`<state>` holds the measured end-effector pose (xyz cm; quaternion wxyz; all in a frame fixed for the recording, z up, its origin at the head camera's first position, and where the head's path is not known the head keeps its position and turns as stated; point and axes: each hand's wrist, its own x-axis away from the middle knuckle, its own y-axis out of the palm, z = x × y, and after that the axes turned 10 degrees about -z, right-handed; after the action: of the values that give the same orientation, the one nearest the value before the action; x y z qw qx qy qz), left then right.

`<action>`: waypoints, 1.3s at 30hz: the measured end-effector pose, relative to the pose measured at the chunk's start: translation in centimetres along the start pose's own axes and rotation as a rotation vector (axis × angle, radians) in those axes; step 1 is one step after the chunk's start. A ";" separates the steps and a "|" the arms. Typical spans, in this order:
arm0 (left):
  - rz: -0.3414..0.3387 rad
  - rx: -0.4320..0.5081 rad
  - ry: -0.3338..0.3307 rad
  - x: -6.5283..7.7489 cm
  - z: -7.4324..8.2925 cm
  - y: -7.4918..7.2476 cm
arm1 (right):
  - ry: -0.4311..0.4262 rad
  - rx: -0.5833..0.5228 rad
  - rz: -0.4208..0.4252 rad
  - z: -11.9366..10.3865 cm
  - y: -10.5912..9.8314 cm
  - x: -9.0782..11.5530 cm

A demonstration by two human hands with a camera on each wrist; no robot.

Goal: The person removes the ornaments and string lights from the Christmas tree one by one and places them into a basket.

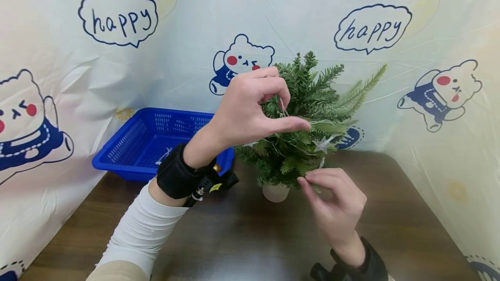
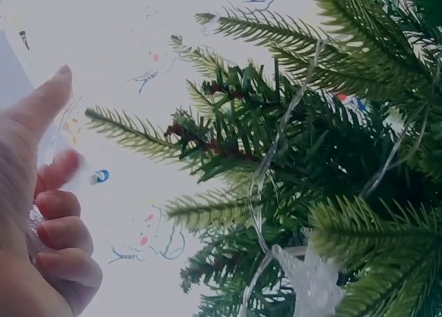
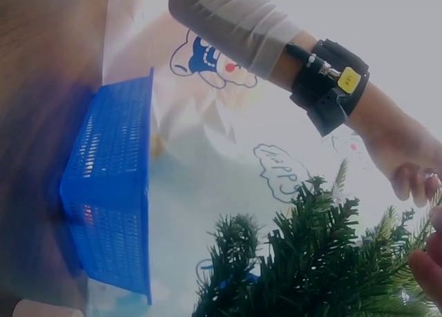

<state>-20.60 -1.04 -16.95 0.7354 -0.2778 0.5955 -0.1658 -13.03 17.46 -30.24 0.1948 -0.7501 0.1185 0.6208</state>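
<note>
A small artificial Christmas tree [image 1: 297,159] stands in a pale pot [image 1: 275,193]. A clear string of star lights is draped over its branches, with a star [image 1: 323,144] on the right side and another star [image 2: 309,282] large in the left wrist view. My left hand [image 1: 250,103] is raised before the tree, fingers curled round part of the light string [image 1: 283,106], thumb stretched out. Low at the tree's right, my right hand [image 1: 339,198] pinches the string between thumb and forefinger; the pinched bit is mostly hidden. Only its fingertips [image 3: 429,262] show in the right wrist view.
A blue plastic basket [image 1: 117,148] stands on the brown table [image 1: 234,237] left of the tree, partly behind my left forearm. Inside it are white bits [image 1: 164,154] and a small gold ball [image 1: 217,167]. A printed cloth [image 1: 187,8] hangs close behind and on both sides.
</note>
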 end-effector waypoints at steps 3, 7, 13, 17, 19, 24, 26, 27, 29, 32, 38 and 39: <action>-0.007 0.011 0.038 0.0 0.1 -0.2 | 0.005 0.005 -0.009 -0.1 0.3 -0.1; -0.062 0.038 0.061 0.1 0.3 -0.6 | -0.006 0.010 -0.023 -0.2 0.7 -0.2; -0.151 0.051 0.031 0.5 0.4 -1.4 | -0.020 0.011 -0.061 -0.2 0.9 -0.2; -0.200 -0.003 0.008 0.9 0.6 -1.9 | -0.018 0.003 -0.114 -0.3 1.0 -0.2; -0.211 -0.045 0.004 1.0 0.7 -2.0 | -0.021 0.000 -0.146 -0.4 0.9 -0.3; -0.199 -0.131 -0.004 1.0 0.9 -1.8 | -0.052 -0.086 -0.210 -0.3 -0.1 -0.6; -0.186 -0.152 -0.020 1.0 0.8 -1.6 | -0.058 -0.116 -0.209 0.1 -0.8 -0.7; -0.177 -0.159 -0.029 1.0 0.8 -1.6 | -0.059 -0.118 -0.199 0.4 -1.2 -0.7; -0.159 -0.171 -0.041 1.0 0.8 -1.5 | -0.038 -0.068 -0.165 1.0 -2.2 -0.7; -0.134 -0.174 -0.041 1.0 0.7 -1.4 | 0.040 0.035 -0.107 2.2 -3.9 -0.8; -0.099 -0.166 0.006 1.0 0.9 -1.4 | 0.347 0.209 0.086 4.5 -6.7 -1.7; -0.094 -0.164 0.017 1.0 0.9 -1.3 | 0.418 0.242 0.096 4.9 -7.1 -1.8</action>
<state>-19.40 -2.47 -16.80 0.6964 -0.3632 0.5998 -0.1532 -14.72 25.88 -28.23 0.2248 -0.8269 0.2652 0.4420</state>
